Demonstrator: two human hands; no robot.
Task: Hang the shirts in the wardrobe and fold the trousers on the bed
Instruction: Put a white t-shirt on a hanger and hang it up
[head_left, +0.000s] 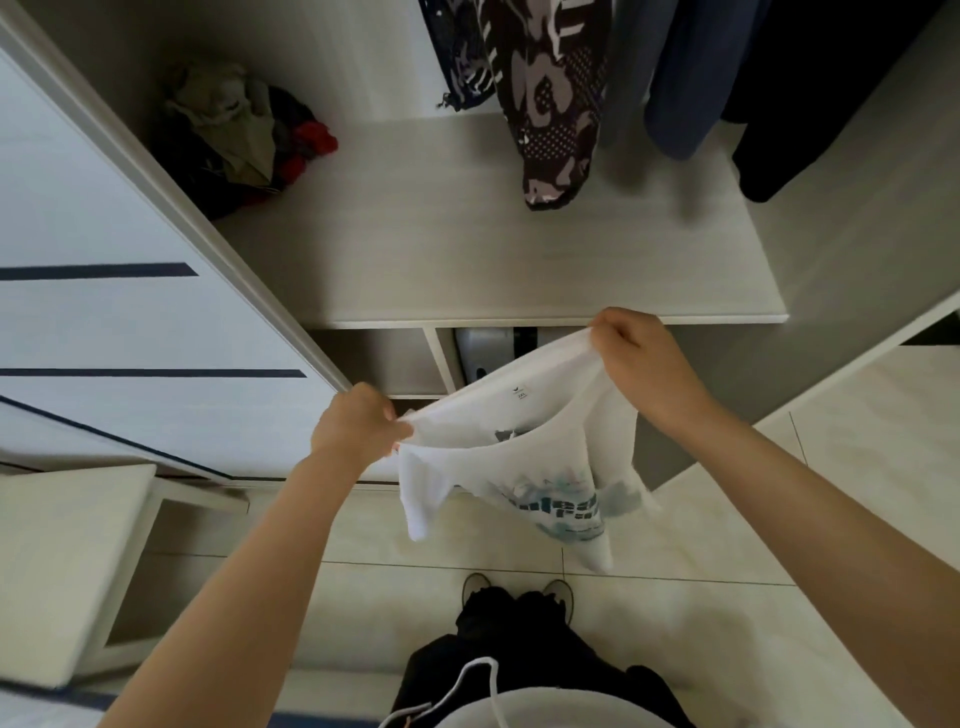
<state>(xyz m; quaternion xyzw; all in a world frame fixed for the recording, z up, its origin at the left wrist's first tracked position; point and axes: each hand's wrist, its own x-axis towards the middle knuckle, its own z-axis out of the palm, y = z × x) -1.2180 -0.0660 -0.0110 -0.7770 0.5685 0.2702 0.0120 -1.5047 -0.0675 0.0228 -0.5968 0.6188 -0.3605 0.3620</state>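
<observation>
A white shirt (519, 457) is held spread in the air, just in front of and below the front edge of the wardrobe shelf (467, 249), above the tiled floor. It is gripped at both shoulders. The left hand (356, 423) is closed on the fabric below the shelf's left end, and the right hand (639, 358) is curled round the other shoulder right at the shelf's edge. The neck opening is pulled wide between them, and a small label is seen inside the collar. A blue-grey and dark print is seen on the chest, partly crumpled, and the short sleeves and hem hang loose and wrinkled. Over the shelf a patterned garment (550, 104) is hung beside darker clothes. At the shelf's back left corner a heap of clothes (239, 135) is piled.
</observation>
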